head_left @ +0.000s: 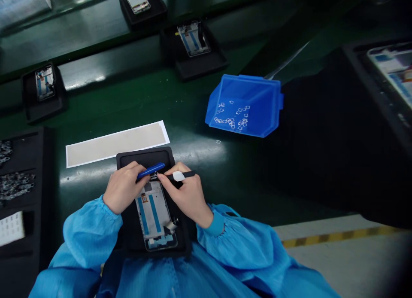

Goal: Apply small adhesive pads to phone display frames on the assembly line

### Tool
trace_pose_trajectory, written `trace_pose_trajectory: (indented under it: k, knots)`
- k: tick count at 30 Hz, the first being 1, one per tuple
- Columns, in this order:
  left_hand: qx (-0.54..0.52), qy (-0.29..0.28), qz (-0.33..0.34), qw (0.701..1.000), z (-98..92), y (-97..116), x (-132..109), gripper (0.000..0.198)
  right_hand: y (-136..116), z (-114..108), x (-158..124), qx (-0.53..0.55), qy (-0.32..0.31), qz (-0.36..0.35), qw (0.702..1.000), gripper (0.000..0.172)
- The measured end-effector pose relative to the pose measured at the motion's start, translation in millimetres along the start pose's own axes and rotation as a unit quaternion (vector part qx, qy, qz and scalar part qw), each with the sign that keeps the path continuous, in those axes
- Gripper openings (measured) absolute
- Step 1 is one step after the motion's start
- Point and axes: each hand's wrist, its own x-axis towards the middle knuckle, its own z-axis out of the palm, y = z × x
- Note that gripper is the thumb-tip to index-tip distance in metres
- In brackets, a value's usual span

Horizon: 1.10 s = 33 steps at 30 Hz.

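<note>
My left hand point(125, 184) is closed on a blue pen-like tool point(153, 169) above the top end of an opened phone frame point(157, 208). Two blue strips run along the frame, and a loose flex piece sticks out near its lower right. My right hand point(186, 195) pinches a slim black tool point(189, 174) with a white wrap on it. Between the fingertips of both hands shows a tiny white square ring point(156, 173); whether a tool grips it I cannot tell. The phone frame lies in a black tray point(124, 242) in front of me.
A blue bin point(257, 92) holds several small white rings; one loose ring point(218, 141) lies outside it. A beige sheet point(112, 145) lies behind my tray. Phone parts sit in black trays point(202, 68) farther back. A compartment tray point(34, 160) with small parts stands left.
</note>
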Motion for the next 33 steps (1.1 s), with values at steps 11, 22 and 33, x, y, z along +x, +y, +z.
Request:
trace_pose_trajectory:
  k: [11,22,33]
  knots:
    - [-0.005,0.002,0.010,1.000,0.2,-2.2,-0.2,0.017,2.9,0.8,-1.6,-0.024,-0.007,-0.023,0.999,0.020]
    - [-0.063,0.090,0.016,0.994,1.8,-6.6,-15.5,0.018,11.3,4.6,-5.1,0.047,0.043,-0.012,0.998,0.021]
    - [-0.073,0.149,-0.152,0.974,59.3,-20.2,-137.3,0.047,11.6,-3.9,-0.5,-0.005,-0.055,-0.080,0.995,0.023]
